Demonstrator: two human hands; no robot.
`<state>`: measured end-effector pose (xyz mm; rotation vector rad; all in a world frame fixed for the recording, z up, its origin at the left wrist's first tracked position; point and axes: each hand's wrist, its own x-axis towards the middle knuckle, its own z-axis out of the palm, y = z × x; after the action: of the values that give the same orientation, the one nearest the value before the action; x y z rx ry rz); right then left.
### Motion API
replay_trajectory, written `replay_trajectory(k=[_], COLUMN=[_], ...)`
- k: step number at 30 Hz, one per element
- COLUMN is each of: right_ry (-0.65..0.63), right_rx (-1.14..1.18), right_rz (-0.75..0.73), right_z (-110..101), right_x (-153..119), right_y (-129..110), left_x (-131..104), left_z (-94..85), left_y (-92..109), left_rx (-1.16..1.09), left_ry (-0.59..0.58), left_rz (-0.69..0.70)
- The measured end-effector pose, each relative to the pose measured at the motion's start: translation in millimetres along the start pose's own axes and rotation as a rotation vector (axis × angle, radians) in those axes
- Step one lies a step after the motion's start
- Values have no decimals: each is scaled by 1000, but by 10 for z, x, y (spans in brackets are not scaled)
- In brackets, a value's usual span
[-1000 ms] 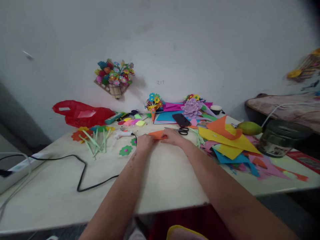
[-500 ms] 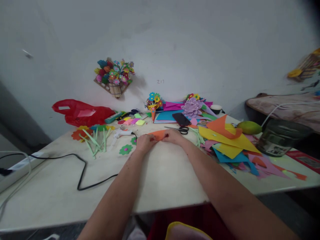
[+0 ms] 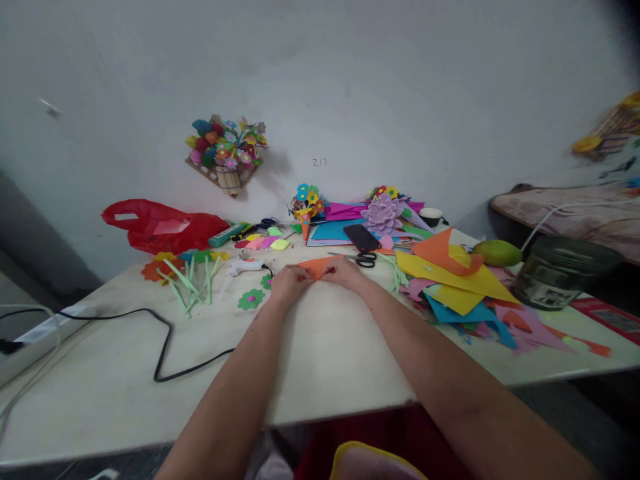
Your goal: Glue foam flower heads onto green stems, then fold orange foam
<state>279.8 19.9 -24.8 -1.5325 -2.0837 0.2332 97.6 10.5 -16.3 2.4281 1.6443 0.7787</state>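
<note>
An orange sheet, foam or paper, is held between my two hands over the middle of the table. My left hand pinches its near left edge. My right hand grips its right side with fingers closed, close to the left hand. Just beyond the right hand lie scissors with black handles. Left of my left hand is a white glue gun on its side. Green foam flowers with pink centres, one of them here, lie below it. The fingertips are partly hidden by the hands.
Pale green strips and a red plastic bag are at left. A black cord crosses the table. At right are coloured foam scraps, a mango and a dark jar. A phone lies at the back.
My hands stay in nearly the same place. The orange sheet shows a little more between them, its far edge raised slightly toward the scissors.
</note>
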Motion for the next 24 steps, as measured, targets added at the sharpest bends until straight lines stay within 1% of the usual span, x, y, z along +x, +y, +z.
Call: replay_trajectory(k=[2,5,9,12,19,24], right_ry=[-8,-4,4,-5,1,0], right_rx=[8,-11,0,11,50,64], right_rz=[-6,32,57,46,-17,-28], right_z=[-8,-14,-15,-22,-13,10], right_x=[-4,-17,-29,-22,13,29], right_y=[-15,-68,-104,-65,75,108], left_x=[10,21,44,59,42,43], left_z=[16,47,83,94,76,83], left_y=[-17,-42,-83,-100,-66,-68], left_rx=[18,3,-117,-178,-200,-236], left_ry=[31,53,-18,-35,-23,-53], left_rz=[21,58,94,58,-6,-47])
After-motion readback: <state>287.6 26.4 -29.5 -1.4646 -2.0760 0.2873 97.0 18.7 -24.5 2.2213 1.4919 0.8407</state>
